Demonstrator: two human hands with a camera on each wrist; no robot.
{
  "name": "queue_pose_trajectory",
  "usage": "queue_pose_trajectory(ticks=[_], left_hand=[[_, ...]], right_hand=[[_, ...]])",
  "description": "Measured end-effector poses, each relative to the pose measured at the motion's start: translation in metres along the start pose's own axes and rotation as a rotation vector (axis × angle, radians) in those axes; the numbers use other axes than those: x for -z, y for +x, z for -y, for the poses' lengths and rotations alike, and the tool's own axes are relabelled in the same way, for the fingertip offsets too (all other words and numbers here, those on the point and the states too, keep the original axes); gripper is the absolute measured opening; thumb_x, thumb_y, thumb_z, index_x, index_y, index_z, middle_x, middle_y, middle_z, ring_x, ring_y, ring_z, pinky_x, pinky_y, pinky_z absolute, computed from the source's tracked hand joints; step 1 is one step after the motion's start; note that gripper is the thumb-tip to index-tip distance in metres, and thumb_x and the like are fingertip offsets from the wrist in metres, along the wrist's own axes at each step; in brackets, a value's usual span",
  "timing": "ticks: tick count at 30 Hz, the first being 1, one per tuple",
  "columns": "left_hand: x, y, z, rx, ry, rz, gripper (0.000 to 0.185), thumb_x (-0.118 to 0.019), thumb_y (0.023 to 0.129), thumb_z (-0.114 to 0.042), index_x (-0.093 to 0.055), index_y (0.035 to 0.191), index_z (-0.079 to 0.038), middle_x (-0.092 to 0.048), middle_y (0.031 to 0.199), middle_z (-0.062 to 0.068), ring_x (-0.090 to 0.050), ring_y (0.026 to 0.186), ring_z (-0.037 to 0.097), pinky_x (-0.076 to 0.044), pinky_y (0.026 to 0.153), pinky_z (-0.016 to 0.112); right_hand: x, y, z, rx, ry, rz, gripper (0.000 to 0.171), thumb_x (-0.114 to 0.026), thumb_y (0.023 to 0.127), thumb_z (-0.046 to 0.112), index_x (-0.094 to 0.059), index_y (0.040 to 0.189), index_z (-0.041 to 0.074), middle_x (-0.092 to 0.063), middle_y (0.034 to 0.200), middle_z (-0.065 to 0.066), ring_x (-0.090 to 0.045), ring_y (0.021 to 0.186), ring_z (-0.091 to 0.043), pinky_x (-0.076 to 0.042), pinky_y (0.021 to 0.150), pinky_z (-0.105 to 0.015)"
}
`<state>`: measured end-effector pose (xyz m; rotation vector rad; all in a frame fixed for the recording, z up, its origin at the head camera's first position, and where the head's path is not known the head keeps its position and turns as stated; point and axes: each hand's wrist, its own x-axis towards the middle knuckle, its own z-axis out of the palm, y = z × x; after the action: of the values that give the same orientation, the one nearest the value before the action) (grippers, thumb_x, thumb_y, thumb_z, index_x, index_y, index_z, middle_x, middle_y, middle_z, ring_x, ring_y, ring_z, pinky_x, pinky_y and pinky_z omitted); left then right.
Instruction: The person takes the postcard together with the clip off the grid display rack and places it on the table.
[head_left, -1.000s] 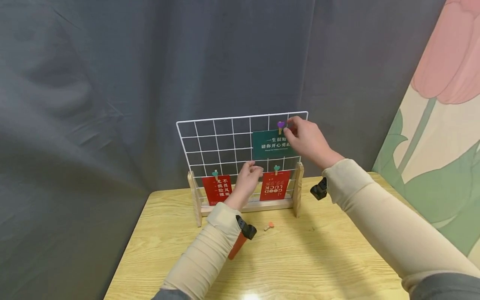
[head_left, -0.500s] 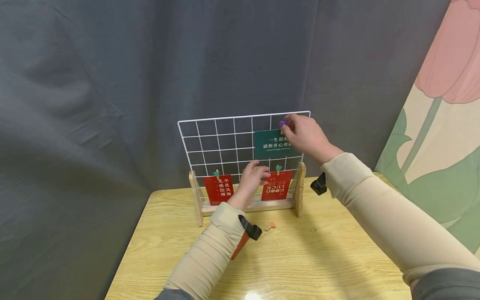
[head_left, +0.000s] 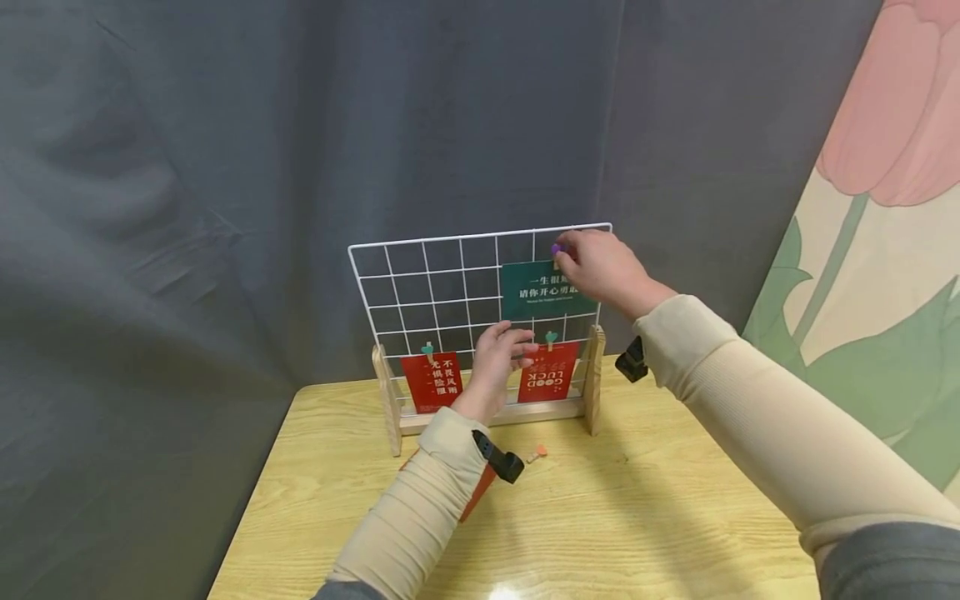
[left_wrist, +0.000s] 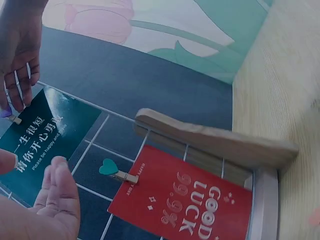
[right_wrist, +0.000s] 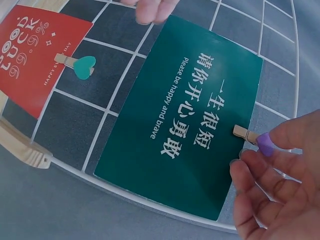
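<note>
A green card [right_wrist: 145, 150] with white lettering is clipped to the upper right of a white wire grid [head_left: 442, 267]. My right hand [head_left: 603, 267] pinches a small wooden clothespin [right_wrist: 241, 132] by its purple heart, at the card's top edge. Below the card, my left hand [head_left: 491, 367] is held up with loosely bent fingers and nothing in them. In the left wrist view its fingertips [left_wrist: 59, 167] overlap the card's lower part. Close by hangs a red "GOOD LUCK" card [left_wrist: 165, 200], upside down in the head view, under a teal heart clothespin [left_wrist: 120, 175].
The grid stands in a wooden base [head_left: 592, 383] on a wood-grain table [head_left: 637, 500]. Another red card [head_left: 431, 383] hangs lower left from a teal clothespin [head_left: 428, 350]. An orange clothespin [head_left: 537, 454] and a red card [head_left: 476, 496], partly hidden by my left forearm, lie in front.
My right thumb and fingers have closed in on the purple heart clothespin. The left hand's fingers have spread a little more. The cards stay in place on the grid.
</note>
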<state>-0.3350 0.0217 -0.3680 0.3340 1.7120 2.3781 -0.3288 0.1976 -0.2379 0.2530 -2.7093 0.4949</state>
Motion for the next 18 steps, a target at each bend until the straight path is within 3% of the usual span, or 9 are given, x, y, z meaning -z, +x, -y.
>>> queue_pose_trajectory(ticks=[5,7,9,12,15,18], left_hand=[[0.003,0.007,-0.003,0.026,-0.205,0.034,0.028,-0.048,0.109,-0.011,-0.044,0.134,0.000,-0.067,0.103,0.004,-0.067,0.085,0.011,-0.049,0.073,0.026],[0.005,0.010,-0.004,0.027,-0.206,0.039,0.024,-0.048,0.109,-0.012,-0.045,0.131,-0.001,-0.067,0.101,0.003,-0.067,0.085,0.011,-0.048,0.073,0.027],[0.008,0.014,-0.003,0.017,-0.134,0.023,0.027,-0.049,0.109,-0.013,-0.044,0.134,-0.003,-0.067,0.101,0.004,-0.067,0.083,0.012,-0.049,0.073,0.027],[0.011,0.017,0.001,-0.016,0.080,-0.013,0.030,-0.049,0.110,-0.016,-0.045,0.137,-0.003,-0.068,0.104,0.007,-0.066,0.080,0.011,-0.051,0.073,0.029],[0.014,0.017,0.004,-0.057,0.301,-0.039,0.034,-0.046,0.112,-0.016,-0.046,0.142,-0.002,-0.069,0.106,0.010,-0.067,0.079,0.013,-0.055,0.079,0.039],[0.015,0.017,0.006,-0.087,0.405,-0.044,0.040,-0.042,0.112,-0.015,-0.043,0.149,0.001,-0.069,0.107,0.012,-0.068,0.082,0.018,-0.054,0.087,0.051]], right_hand=[[0.002,0.000,-0.001,-0.006,0.001,0.003,0.038,-0.052,0.108,0.020,-0.060,0.133,-0.006,-0.069,0.114,-0.024,-0.067,0.099,-0.037,-0.052,0.093,-0.055],[0.003,0.002,-0.001,-0.013,0.005,-0.001,0.037,-0.052,0.108,0.020,-0.061,0.132,-0.006,-0.069,0.114,-0.024,-0.067,0.099,-0.037,-0.053,0.092,-0.055],[0.002,0.003,0.000,-0.026,0.006,-0.006,0.036,-0.053,0.108,0.020,-0.061,0.132,-0.005,-0.069,0.114,-0.024,-0.067,0.098,-0.037,-0.053,0.091,-0.055],[-0.004,0.006,0.001,-0.048,0.008,-0.008,0.036,-0.054,0.107,0.022,-0.062,0.131,-0.003,-0.069,0.114,-0.023,-0.066,0.097,-0.036,-0.054,0.089,-0.055],[-0.010,0.007,0.001,-0.058,0.008,0.001,0.034,-0.055,0.107,0.023,-0.064,0.129,-0.002,-0.069,0.112,-0.022,-0.066,0.095,-0.035,-0.054,0.088,-0.054],[-0.014,0.007,0.001,-0.058,0.002,0.006,0.032,-0.056,0.107,0.023,-0.065,0.126,-0.001,-0.070,0.110,-0.020,-0.066,0.094,-0.034,-0.054,0.087,-0.054]])
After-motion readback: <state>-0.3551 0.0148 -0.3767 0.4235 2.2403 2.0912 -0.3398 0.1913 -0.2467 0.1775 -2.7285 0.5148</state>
